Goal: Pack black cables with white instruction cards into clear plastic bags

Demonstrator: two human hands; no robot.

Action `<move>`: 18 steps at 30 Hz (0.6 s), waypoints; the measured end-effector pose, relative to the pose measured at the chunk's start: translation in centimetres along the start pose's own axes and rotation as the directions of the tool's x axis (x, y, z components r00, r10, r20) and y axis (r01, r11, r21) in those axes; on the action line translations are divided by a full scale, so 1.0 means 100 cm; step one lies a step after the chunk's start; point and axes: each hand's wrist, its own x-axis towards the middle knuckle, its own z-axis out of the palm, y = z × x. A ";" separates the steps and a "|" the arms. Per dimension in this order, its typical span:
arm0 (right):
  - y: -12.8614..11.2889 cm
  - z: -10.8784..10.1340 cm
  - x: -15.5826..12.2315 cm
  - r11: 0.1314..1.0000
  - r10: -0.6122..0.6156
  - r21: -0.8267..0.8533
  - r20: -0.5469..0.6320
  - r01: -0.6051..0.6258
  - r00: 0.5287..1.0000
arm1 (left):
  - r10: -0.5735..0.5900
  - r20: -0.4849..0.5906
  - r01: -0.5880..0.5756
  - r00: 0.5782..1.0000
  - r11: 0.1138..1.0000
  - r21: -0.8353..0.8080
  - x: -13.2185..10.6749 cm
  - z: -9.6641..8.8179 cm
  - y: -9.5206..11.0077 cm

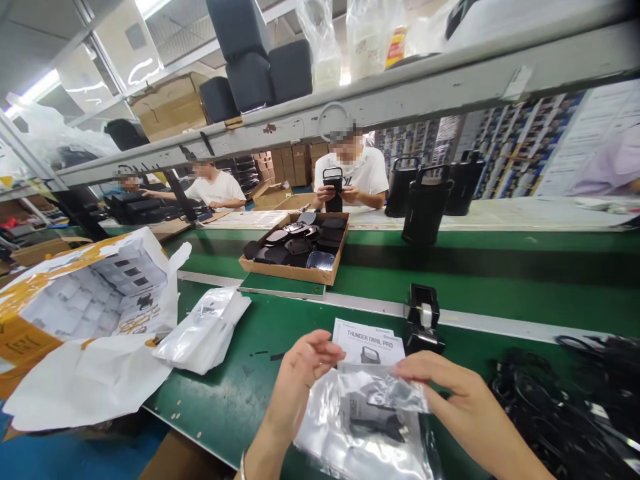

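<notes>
In front of me lies a clear plastic bag (373,420) with a printed leaflet and a dark cable showing through it. My right hand (450,387) pinches the bag's upper right edge between thumb and fingers. At the bag's upper left, my left hand (307,363) is raised with loosely curled fingers apart, and nothing shows in them. Just beyond the bag, "Thunder Trail Pro" leaflets (367,338) lie on the green table, partly covered by it. More clear bags lie beneath the one I hold. Behind my right hand stands a black tape dispenser (423,317).
Left stand a stack of clear bags (205,330) and an opened paper package (90,300). A cardboard tray (295,270) holds dark parts. Black cables (550,407) lie right. Black speakers (427,207) stand across the table, where a person (367,177) holds another. A shelf (280,123) crosses overhead.
</notes>
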 end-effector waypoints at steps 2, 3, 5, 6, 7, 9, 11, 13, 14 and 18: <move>0.000 0.000 -0.003 0.997 -0.072 -0.039 -0.004 0.071 0.997 | -0.027 0.019 0.027 0.999 1.000 0.006 -0.001 0.002 0.003; 0.000 0.001 -0.004 0.992 -0.108 -0.060 0.000 0.108 0.994 | -0.043 0.027 0.041 0.999 0.994 0.097 -0.001 0.004 0.002; 0.003 0.002 -0.008 0.979 -0.170 -0.108 0.010 0.170 0.985 | -0.080 0.038 0.064 0.996 0.944 0.324 -0.001 0.010 -0.003; 0.006 0.001 -0.010 0.975 -0.171 -0.146 -0.023 0.166 0.985 | -0.095 0.037 0.071 0.995 0.908 0.414 -0.002 0.012 -0.007; 0.010 0.000 -0.011 0.973 -0.143 -0.197 -0.094 0.122 0.985 | -0.104 0.033 0.076 0.994 0.877 0.474 -0.002 0.013 -0.011; 0.020 -0.006 -0.009 0.948 0.017 -0.297 -0.302 -0.111 0.953 | -0.102 0.014 0.083 0.995 0.869 0.489 -0.002 0.015 -0.020; 0.030 -0.016 -0.002 0.864 0.227 -0.316 -0.451 -0.392 0.863 | -0.081 -0.019 0.082 0.997 0.905 0.417 -0.002 0.014 -0.028; 0.038 -0.025 0.009 0.798 0.377 -0.292 -0.439 -0.527 0.815 | -0.073 -0.040 0.083 0.996 0.938 0.335 -0.003 0.014 -0.033; 0.040 -0.029 0.016 0.791 0.424 -0.270 -0.404 -0.548 0.811 | -0.072 -0.049 0.084 0.996 0.949 0.304 -0.003 0.014 -0.036; 0.045 -0.034 0.035 0.821 0.509 -0.106 -0.310 -0.561 0.803 | -0.070 -0.079 0.086 0.994 0.969 0.230 -0.004 0.017 -0.044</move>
